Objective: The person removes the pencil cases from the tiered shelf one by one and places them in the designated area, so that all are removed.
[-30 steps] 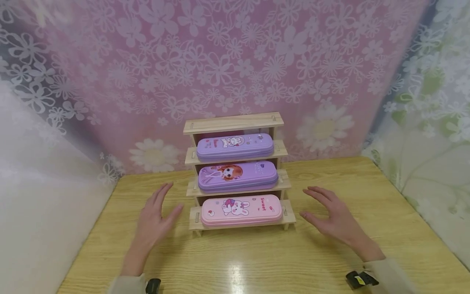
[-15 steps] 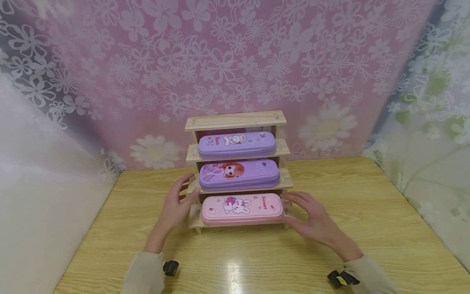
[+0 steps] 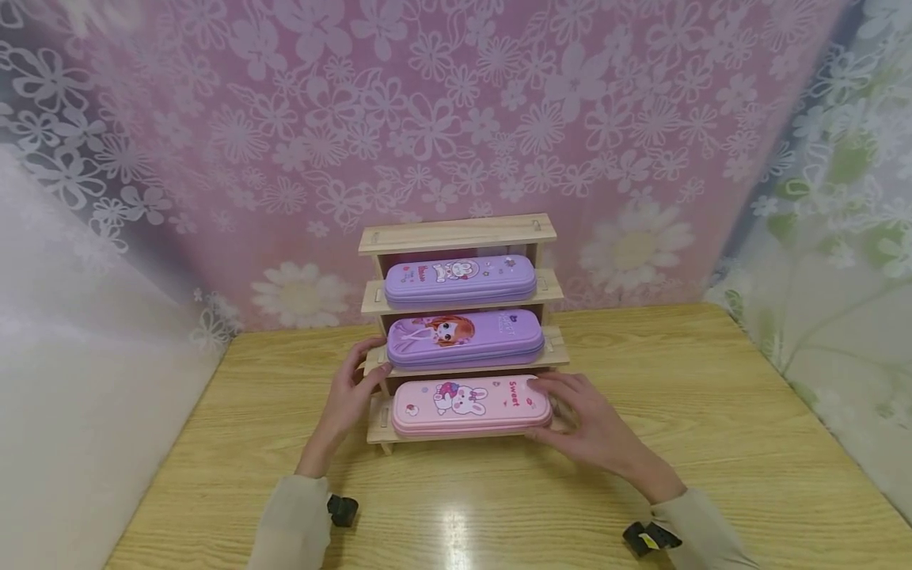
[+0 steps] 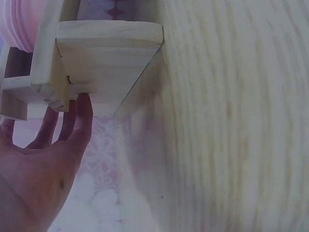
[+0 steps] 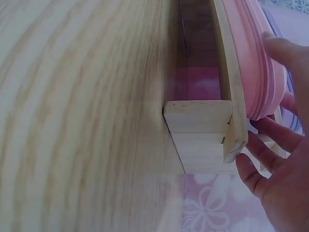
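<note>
A small stepped wooden rack [image 3: 456,235] stands on the table and bears three zipped pencil cases. The pink pencil case [image 3: 463,410] with a rabbit print lies on the lowest step. A purple pencil case [image 3: 484,340] with a girl's picture lies on the step above, and a lilac pencil case [image 3: 492,285] higher up. My left hand [image 3: 345,400] holds the rack's left side by the end of the purple case's step; its fingers reach behind the wood in the left wrist view. My right hand [image 3: 594,431] grips the pink case's right end, thumb at the front edge, fingertips on top.
The wood-grained table [image 3: 235,443] extends to both sides and in front of the rack. A pink flowered backdrop [image 3: 456,142] rises behind, and pale flowered panels [image 3: 848,301] flank the table. The rack's top board bears nothing.
Both hands have come inward from beside the rack. The left has taken hold of the rack's left side, and the right has closed on the pink pencil case's right end.
</note>
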Tool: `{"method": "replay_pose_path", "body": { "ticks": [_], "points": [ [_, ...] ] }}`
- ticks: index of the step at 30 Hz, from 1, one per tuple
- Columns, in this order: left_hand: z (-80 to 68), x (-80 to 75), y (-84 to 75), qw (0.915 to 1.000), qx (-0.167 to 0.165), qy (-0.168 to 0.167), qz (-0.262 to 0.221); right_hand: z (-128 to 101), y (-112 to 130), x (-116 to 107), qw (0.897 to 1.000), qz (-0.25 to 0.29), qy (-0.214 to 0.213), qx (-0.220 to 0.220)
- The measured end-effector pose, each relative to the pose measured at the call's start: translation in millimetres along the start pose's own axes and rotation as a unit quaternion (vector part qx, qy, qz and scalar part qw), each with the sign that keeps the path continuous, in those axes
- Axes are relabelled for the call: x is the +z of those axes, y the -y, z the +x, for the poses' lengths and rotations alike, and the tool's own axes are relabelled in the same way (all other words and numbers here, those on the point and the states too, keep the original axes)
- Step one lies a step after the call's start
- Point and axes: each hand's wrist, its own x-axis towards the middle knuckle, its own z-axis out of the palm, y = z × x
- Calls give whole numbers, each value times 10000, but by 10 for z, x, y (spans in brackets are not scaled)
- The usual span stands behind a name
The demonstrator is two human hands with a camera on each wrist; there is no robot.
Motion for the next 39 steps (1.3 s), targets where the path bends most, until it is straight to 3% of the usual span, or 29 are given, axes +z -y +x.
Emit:
{"method": "replay_pose_path", "body": {
  "ticks": [6,12,16,22,39],
  "points": [
    [8,17,4,9997,21,-59,-239,27,-3,-7,9986,533,7,-56],
    [32,19,27,9993,50,-23,-366,0,-2,-160,9918,1126,307,529],
    [51,3,59,9995,29,-29,-325,-11,-26,-293,9838,1290,769,981],
    [45,-7,53,9996,-11,-5,-295,-59,-88,-443,9731,1234,1355,1395],
    [41,6,66,9990,85,35,-433,-339,-483,-874,9745,1172,1374,1333]
  ]
}}
